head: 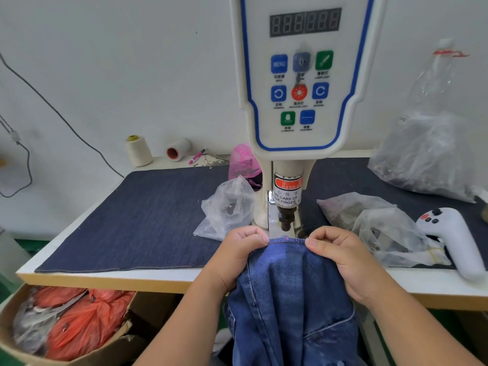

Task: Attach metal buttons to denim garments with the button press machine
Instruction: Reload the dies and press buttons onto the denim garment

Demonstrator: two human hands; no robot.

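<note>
A blue denim garment hangs over the table's front edge, its stitched top hem held just below the press head of the white button press machine. My left hand pinches the hem on the left side. My right hand pinches it on the right, thumb on top. A small red mark shows on the hem between my hands. The lower die is hidden behind the cloth. No loose button is visible.
Dark denim cloth covers the table. Clear plastic bags lie left and right of the press, a big bag at back right. A white handheld controller lies right. Thread cones stand behind; a cardboard box sits below left.
</note>
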